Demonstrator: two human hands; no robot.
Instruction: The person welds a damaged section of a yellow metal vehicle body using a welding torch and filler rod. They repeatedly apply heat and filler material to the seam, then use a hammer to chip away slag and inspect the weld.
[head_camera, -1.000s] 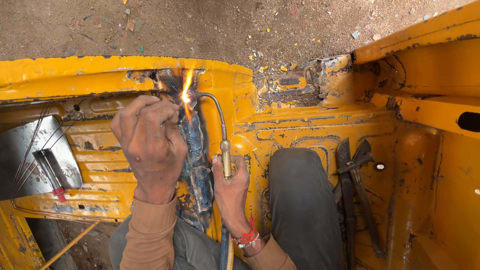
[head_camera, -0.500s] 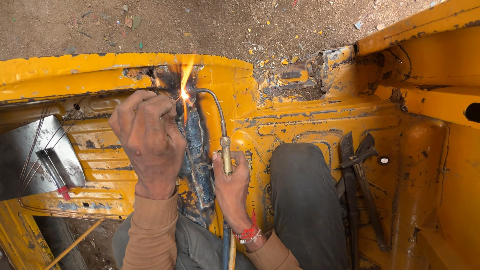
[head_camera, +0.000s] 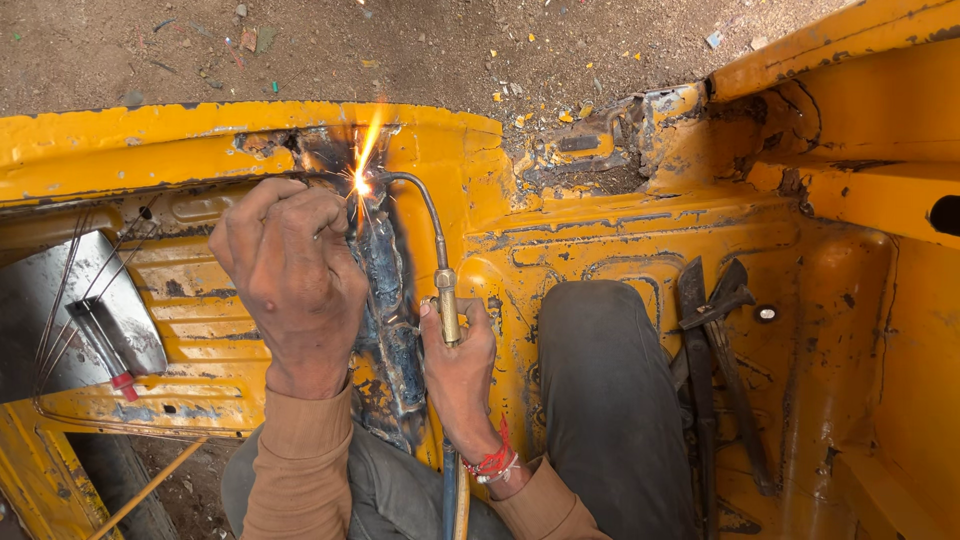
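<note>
Yellow sheet-metal body panel (head_camera: 620, 240), battered, lies under both hands; scorched dark seam (head_camera: 385, 290) runs between them. Bent knee (head_camera: 610, 400) beside right hand, bracing. Left hand (head_camera: 290, 275) closed into loose fist just left of flame, likely pinching thin filler rod, rod itself hard to see. Right hand (head_camera: 460, 370) wrapped tight round brass gas torch (head_camera: 440, 260), neck curving up so flame (head_camera: 362, 165) meets seam. Spare rods (head_camera: 75, 290) far left. No containers in view
</note>
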